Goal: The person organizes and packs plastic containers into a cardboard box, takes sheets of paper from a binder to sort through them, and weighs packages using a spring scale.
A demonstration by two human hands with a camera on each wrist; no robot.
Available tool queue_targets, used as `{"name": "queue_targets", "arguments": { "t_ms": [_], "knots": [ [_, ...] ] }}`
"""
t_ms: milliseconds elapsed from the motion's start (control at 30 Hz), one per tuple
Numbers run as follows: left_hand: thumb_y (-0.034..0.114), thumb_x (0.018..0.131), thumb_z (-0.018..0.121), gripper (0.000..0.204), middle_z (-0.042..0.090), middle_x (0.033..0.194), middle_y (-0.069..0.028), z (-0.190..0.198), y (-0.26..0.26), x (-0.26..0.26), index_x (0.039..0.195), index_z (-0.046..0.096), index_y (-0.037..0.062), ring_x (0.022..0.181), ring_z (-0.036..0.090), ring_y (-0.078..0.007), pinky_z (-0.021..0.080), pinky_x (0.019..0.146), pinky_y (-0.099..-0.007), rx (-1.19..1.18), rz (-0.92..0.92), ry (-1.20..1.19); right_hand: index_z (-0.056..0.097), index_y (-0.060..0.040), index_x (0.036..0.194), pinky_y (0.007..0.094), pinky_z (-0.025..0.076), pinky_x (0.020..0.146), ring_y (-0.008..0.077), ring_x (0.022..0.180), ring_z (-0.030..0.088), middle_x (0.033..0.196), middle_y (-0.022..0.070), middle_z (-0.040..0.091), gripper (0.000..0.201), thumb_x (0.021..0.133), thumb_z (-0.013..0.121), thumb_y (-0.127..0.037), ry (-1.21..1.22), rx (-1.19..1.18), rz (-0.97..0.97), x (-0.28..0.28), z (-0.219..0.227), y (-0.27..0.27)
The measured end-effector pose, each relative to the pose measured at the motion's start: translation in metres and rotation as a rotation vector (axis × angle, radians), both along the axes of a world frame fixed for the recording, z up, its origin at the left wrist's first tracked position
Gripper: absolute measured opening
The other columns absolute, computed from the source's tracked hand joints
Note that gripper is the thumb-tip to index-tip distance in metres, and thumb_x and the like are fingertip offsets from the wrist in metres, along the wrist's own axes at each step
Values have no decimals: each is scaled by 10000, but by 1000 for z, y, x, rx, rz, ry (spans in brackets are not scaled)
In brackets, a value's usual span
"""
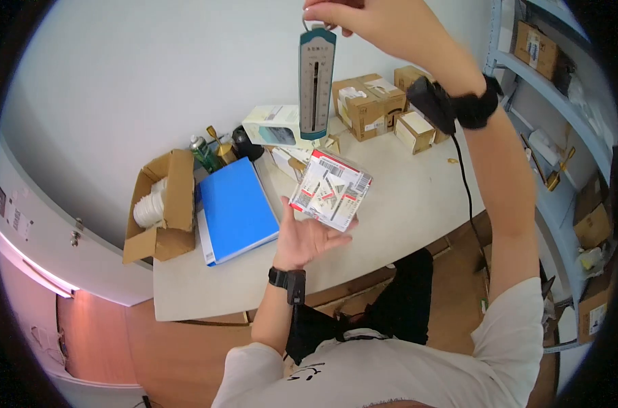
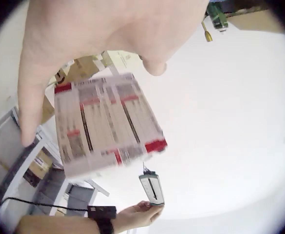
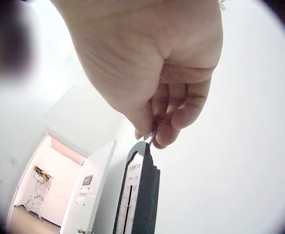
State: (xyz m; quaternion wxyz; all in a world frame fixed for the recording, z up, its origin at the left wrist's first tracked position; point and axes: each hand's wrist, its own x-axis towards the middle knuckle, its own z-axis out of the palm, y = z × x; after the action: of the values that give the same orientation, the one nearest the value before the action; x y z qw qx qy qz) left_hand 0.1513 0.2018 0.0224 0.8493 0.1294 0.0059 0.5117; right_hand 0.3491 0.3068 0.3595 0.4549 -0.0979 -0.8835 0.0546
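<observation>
High in the head view, my right hand (image 1: 370, 17) pinches the top ring of a spring scale (image 1: 316, 85) with a teal frame and a pale graduated face. The scale hangs upright from the fingertips, and the ring shows in the right wrist view between thumb and fingers (image 3: 167, 131). Below the scale is a small box (image 1: 331, 190) covered in white and red printed labels. A thin hook (image 2: 145, 165) shows between box and scale in the left wrist view. My left hand (image 1: 305, 238) is palm up under the box, its fingers spread and partly hidden by it.
On the white table (image 1: 390, 204) lie a blue binder (image 1: 237, 211), an open carton (image 1: 162, 211) with white rolls, a white box (image 1: 271, 126) and several brown cartons (image 1: 370, 109). A black cable (image 1: 464, 177) hangs from the right wrist. Shelves (image 1: 554, 88) stand at right.
</observation>
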Motion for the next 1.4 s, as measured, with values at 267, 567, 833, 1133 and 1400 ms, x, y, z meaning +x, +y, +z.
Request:
{"name": "queue_targets", "arguments": {
  "t_ms": [267, 567, 833, 1133, 1400],
  "knots": [
    [589, 942, 521, 733, 445, 1539, -133, 28, 20, -13, 1525, 416, 156, 1384, 441, -371, 372, 1082, -619, -46, 367, 164, 721, 4, 972, 262, 537, 657, 100, 724, 659, 820, 64, 715, 111, 948, 680, -96, 268, -340, 61, 51, -131, -5],
    [470, 988, 559, 622, 463, 1525, -97, 68, 11, -20, 1497, 447, 132, 1329, 521, -301, 446, 1065, -525, 123, 1028, 494, 595, 4, 1227, 322, 508, 979, 188, 1111, 645, 1186, 98, 676, 239, 1003, 603, -81, 199, -965, 202, 24, -335, 16],
    [158, 944, 704, 830, 415, 1446, -164, 38, 15, 1, 1542, 134, 78, 1315, 474, -256, 417, 1086, -447, 161, 1297, 952, 441, 31, 1306, 337, 490, 967, 196, 1060, 624, 1110, 119, 630, 339, 1074, 494, -210, 420, -1140, 287, -47, -347, -30],
    [220, 891, 770, 872, 425, 1397, -181, 19, 28, 15, 1517, 203, 7, 1263, 494, -274, 456, 1034, -406, 140, 1149, 1400, 524, -26, 1031, 279, 503, 661, 129, 663, 593, 806, 59, 600, 251, 1087, 431, -252, 663, -1327, 291, -26, -362, -32],
    [303, 860, 805, 921, 474, 1350, -225, -20, 61, 18, 1494, 249, -66, 1194, 540, -267, 484, 993, -379, 155, 951, 1627, 537, -28, 983, 304, 501, 551, 156, 590, 581, 767, 75, 591, 259, 1055, 415, -245, 816, -1654, -19, -10, -374, -7]
  ]
}}
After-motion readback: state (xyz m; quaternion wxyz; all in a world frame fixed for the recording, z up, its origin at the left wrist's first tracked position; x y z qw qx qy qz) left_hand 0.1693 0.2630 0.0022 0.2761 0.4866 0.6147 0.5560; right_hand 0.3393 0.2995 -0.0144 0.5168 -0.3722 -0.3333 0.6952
